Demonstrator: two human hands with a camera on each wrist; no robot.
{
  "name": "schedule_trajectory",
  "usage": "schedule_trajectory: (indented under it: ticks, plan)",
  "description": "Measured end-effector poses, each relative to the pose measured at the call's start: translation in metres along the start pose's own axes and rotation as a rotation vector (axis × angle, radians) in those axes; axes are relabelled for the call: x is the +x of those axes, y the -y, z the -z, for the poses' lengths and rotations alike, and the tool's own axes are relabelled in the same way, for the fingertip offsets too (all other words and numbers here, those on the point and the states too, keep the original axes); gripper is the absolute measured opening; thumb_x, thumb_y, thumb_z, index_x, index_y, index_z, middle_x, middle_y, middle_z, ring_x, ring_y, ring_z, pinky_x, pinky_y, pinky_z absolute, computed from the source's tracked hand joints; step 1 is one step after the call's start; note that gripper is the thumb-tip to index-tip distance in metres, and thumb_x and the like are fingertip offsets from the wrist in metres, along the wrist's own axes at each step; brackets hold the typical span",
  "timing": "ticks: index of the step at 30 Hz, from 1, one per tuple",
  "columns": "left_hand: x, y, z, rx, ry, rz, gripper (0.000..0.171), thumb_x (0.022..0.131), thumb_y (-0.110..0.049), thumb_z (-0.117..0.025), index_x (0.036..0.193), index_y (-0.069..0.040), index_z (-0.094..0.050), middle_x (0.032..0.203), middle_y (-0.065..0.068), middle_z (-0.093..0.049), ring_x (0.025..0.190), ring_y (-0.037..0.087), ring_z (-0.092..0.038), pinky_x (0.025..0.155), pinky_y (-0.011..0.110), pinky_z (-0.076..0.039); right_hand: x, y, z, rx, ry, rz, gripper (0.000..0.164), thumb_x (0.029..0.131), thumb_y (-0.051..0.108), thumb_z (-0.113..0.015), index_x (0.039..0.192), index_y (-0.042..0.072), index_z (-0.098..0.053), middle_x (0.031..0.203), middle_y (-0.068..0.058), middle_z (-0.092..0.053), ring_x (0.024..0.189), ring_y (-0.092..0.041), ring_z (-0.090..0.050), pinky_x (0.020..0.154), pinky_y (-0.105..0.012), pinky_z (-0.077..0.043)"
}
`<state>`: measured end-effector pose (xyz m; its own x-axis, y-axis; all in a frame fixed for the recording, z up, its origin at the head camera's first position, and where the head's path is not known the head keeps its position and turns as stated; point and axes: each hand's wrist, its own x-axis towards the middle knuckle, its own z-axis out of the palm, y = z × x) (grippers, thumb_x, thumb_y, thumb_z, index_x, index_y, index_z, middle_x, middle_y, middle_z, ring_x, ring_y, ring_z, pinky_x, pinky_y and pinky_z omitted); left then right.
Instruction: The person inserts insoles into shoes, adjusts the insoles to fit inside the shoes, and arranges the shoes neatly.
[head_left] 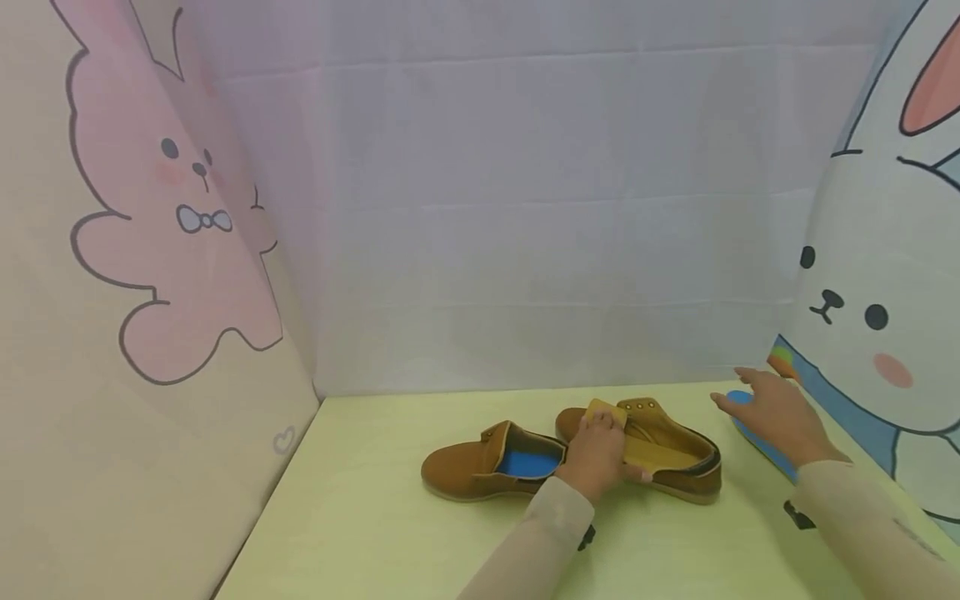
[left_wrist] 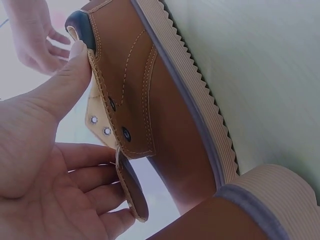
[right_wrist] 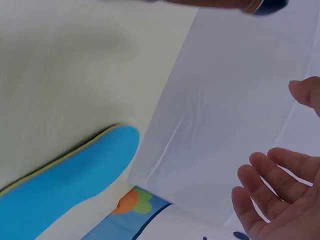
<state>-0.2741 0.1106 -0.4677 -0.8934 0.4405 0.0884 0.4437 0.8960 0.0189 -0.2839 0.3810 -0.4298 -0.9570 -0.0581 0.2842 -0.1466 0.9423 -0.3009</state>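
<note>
A brown lace-up shoe [head_left: 688, 485] lies on its sole, its laces absent and its yellowish inside showing. My left hand [head_left: 597, 457] grips it at the front of the opening. In the left wrist view the thumb lies along the eyelet edge [left_wrist: 111, 102], while curled fingers hold the tongue [left_wrist: 131, 187]. A loose blue insole [head_left: 776, 457] lies to the right of this shoe. Above it hovers my right hand [head_left: 783, 417], fingers apart and holding nothing. The right wrist view shows the insole's rounded end [right_wrist: 117, 147] apart from the fingers.
A second brown shoe [head_left: 453, 471], with a blue insole [head_left: 528, 464] inside, sits just left of the gripped one. The pale green tabletop [head_left: 360, 533] meets a white cloth wall [head_left: 525, 250] behind and rabbit-printed cloths at both sides.
</note>
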Motion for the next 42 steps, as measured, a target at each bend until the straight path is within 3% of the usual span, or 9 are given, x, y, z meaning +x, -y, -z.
schedule_trajectory:
  ticks: [6, 15, 28, 34, 42]
  plan:
    - [0.002, 0.001, -0.001, -0.004, -0.001, -0.007, 0.089, 0.070, -0.076, -0.052, 0.136, -0.018, -0.045, 0.140, -0.005, -0.040, 0.132, 0.012, -0.029, 0.109, 0.033, -0.021, 0.004, -0.032, -0.003, -0.021, 0.009, -0.053, 0.097, 0.084, 0.064, -0.052, 0.129, -0.020, -0.034, 0.128, -0.041, -0.037, 0.104, -0.058, -0.041, 0.081, -0.067, -0.038]
    - [0.002, 0.001, -0.001, 0.000, 0.004, -0.004, 0.088, 0.070, -0.075, -0.051, 0.137, -0.018, -0.045, 0.140, -0.006, -0.040, 0.132, 0.012, -0.029, 0.109, 0.034, -0.021, -0.005, -0.066, -0.014, -0.080, 0.162, -0.139, 0.105, 0.081, 0.067, -0.053, 0.118, -0.030, -0.034, 0.114, -0.047, -0.040, 0.097, -0.060, -0.043, 0.079, -0.064, -0.041]
    - [0.002, 0.000, 0.000, -0.008, 0.017, 0.012, 0.090, 0.070, -0.074, -0.053, 0.138, -0.016, -0.043, 0.142, -0.005, -0.038, 0.133, 0.012, -0.028, 0.109, 0.034, -0.021, -0.009, -0.080, -0.033, -0.025, 0.244, -0.175, 0.104, 0.075, 0.066, -0.062, 0.110, -0.029, -0.039, 0.110, -0.047, -0.043, 0.097, -0.059, -0.043, 0.080, -0.061, -0.042]
    - [0.002, -0.002, 0.000, -0.004, 0.024, 0.011, 0.091, 0.069, -0.074, -0.054, 0.139, -0.016, -0.042, 0.143, -0.004, -0.037, 0.133, 0.012, -0.027, 0.109, 0.033, -0.020, -0.014, -0.083, -0.038, -0.057, 0.260, -0.206, 0.099, 0.072, 0.066, -0.064, 0.101, -0.026, -0.045, 0.099, -0.042, -0.050, 0.090, -0.055, -0.049, 0.077, -0.058, -0.044]
    - [0.000, -0.001, 0.004, 0.000, 0.013, 0.011, 0.088, 0.069, -0.074, -0.054, 0.136, -0.017, -0.046, 0.140, -0.004, -0.040, 0.132, 0.013, -0.030, 0.109, 0.032, -0.021, -0.017, -0.090, -0.043, -0.070, 0.265, -0.178, 0.090, 0.075, 0.064, -0.061, 0.091, -0.023, -0.047, 0.082, -0.033, -0.054, 0.077, -0.048, -0.053, 0.069, -0.055, -0.045]
